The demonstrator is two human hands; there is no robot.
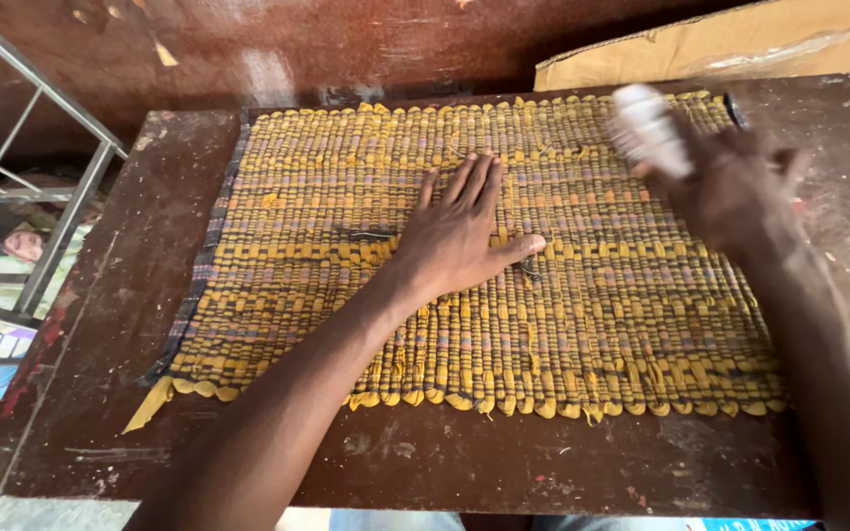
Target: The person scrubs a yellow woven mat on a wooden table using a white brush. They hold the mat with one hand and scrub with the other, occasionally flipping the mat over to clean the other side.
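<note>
On the bench [81, 393] lies a yellow woven mat [592, 295] with fringed edges. Your left hand [459, 231] presses flat on it, fingers spread. Your blurred right hand [730, 187] grips a white object [649, 130].

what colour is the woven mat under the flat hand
Mostly mustard yellow with thin dark and greyish stripes, the woven mat shows best in the head view.

Blurred by motion near the table's [100, 324] far right corner: the right hand [740, 192] and a whitish object [649, 130] in its fingers (kind impossible to tell). Hidden under the left hand [459, 236], a patch of the woven yellow mat [346, 295]. Cut off by the top edge, the cardboard box [740, 44]; by the left edge, the metal rack [51, 197].
</note>
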